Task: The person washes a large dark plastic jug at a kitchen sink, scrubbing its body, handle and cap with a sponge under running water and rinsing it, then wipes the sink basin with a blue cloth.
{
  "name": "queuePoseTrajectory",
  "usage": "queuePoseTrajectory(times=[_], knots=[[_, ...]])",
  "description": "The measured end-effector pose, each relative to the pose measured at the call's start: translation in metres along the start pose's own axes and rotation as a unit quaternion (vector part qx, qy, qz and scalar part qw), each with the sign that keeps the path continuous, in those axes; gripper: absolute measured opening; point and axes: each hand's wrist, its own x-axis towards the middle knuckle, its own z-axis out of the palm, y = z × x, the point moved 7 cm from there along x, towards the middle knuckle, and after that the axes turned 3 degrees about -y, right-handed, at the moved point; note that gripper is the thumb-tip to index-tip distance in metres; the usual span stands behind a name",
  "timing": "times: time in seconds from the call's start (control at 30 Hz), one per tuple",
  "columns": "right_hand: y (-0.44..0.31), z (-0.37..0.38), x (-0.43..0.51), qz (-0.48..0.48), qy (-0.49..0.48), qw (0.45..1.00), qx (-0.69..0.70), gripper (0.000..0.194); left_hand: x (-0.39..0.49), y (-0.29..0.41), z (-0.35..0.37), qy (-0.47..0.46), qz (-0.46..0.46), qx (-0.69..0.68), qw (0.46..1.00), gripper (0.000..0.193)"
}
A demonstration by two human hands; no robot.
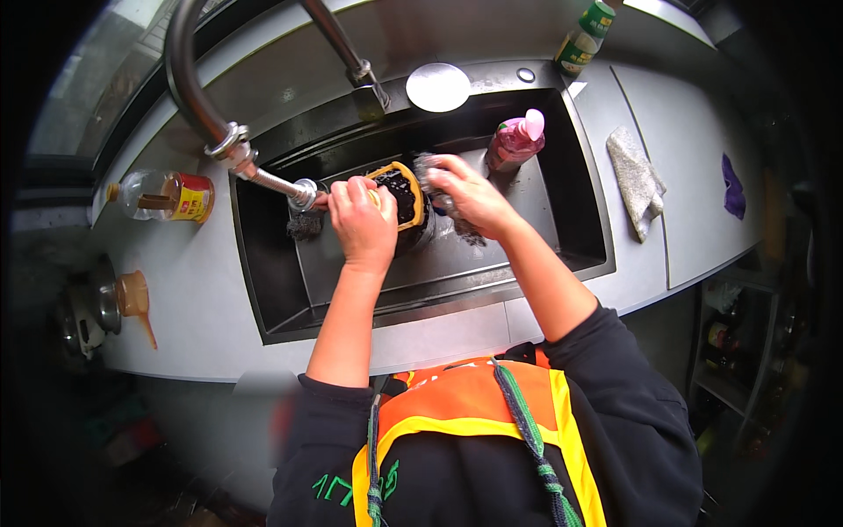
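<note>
Over the black sink (pixel 263 290), my left hand (pixel 362 221) grips the near left part of a dark container with a yellow-orange rim (pixel 416 191). Its full shape is partly hidden by my fingers. My right hand (pixel 471 197) holds a wire scourer (pixel 427 172) close to the container's right side; whether they touch cannot be told. The metal spring hose of the faucet (pixel 273 183) ends beside my left fingers. A second dark scourer (pixel 304 226) lies at the sink's left side. A pink pump bottle (pixel 515 141) stands in the right back of the sink.
A round white disc (pixel 438 87) sits at the sink's back edge. A green-capped bottle (pixel 583 43) stands behind right. A grey cloth (pixel 635 181) and a purple cloth (pixel 732 188) lie on the right counter. On the left are a plastic bottle (pixel 161 196) and a brown spill (pixel 134 294).
</note>
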Motion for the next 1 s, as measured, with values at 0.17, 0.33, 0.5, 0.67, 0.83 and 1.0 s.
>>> queuePoseTrajectory(times=[0.17,0.33,0.5,0.67,0.83,1.0], knots=[[0.016,0.008,0.025,-0.018,-0.134,0.985,0.107,0.033,0.007,-0.014,0.002,0.02,-0.118,-0.105,0.987,0.015],[0.023,-0.004,0.023,-0.011,-0.072,0.997,0.004,0.032,-0.015,-0.028,0.011,-0.088,-0.219,-0.484,0.843,0.024],[-0.008,0.01,0.032,-0.161,-0.071,0.984,-0.023,0.018,-0.026,-0.018,0.005,-0.093,-0.117,-0.239,0.96,0.059],[-0.025,0.031,0.025,-0.32,-0.124,0.909,-0.235,0.015,-0.039,-0.025,0.022,-0.008,-0.166,-0.298,0.94,0.085],[-0.031,0.048,0.03,-0.299,-0.126,0.918,-0.227,0.02,-0.04,-0.045,0.03,-0.041,-0.169,-0.32,0.931,0.081],[-0.023,0.047,0.078,-0.125,-0.123,0.943,-0.283,0.023,-0.039,-0.053,0.036,-0.033,-0.211,-0.408,0.887,0.073]])
